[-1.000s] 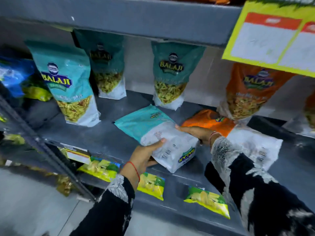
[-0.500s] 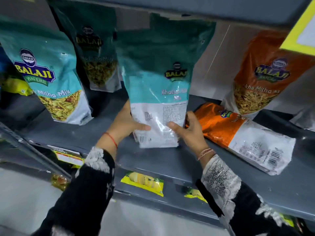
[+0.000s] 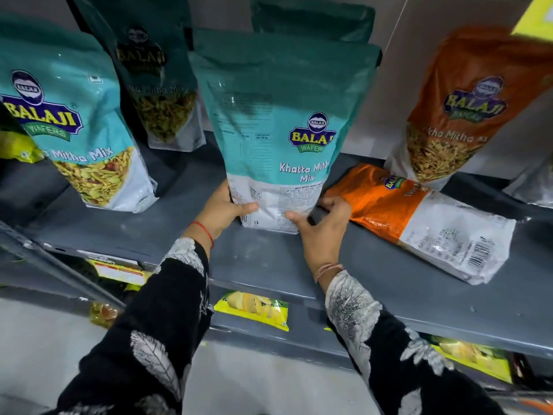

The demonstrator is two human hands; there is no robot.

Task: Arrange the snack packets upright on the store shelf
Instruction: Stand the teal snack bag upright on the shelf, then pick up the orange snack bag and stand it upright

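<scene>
Clamping teal packet [image 3: 278, 139] upright on shelf [image 3: 389, 298]: left hand [image 3: 223, 209], right hand [image 3: 321, 218], both grips closed on base.

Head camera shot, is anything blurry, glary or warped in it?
Head view: the held teal packet is sharp with slight glare near its top; the yellow tag at the top right corner is smeared; the shelf edge bows from wide-angle distortion; packet tops sit in shadow.
</scene>
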